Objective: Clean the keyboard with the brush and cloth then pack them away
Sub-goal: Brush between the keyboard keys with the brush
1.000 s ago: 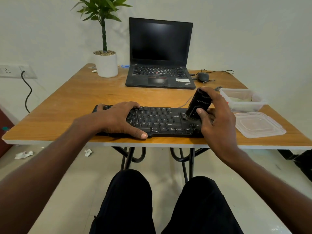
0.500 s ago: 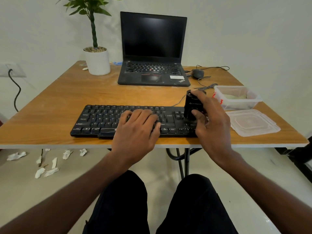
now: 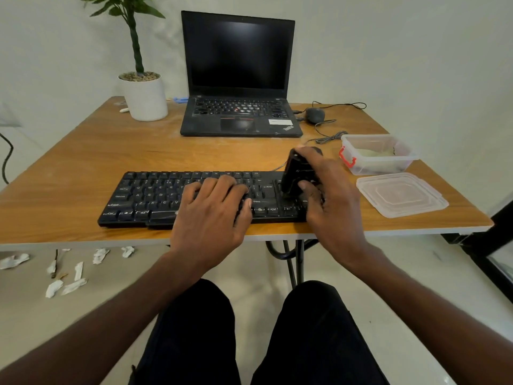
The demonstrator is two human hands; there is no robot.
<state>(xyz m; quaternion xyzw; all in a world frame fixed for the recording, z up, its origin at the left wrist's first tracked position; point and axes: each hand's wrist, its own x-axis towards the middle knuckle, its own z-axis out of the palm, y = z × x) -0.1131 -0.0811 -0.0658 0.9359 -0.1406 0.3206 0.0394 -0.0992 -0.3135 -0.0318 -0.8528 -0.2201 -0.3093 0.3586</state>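
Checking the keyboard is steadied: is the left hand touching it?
Touching. The head view shows the left hand resting flat on the keyboard, fingers covering its middle keys.

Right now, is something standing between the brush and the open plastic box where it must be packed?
Nothing visible does. The right hand holds the brush on the keyboard; bare table lies between it and the box. The lid lies beside the box, nearer the person.
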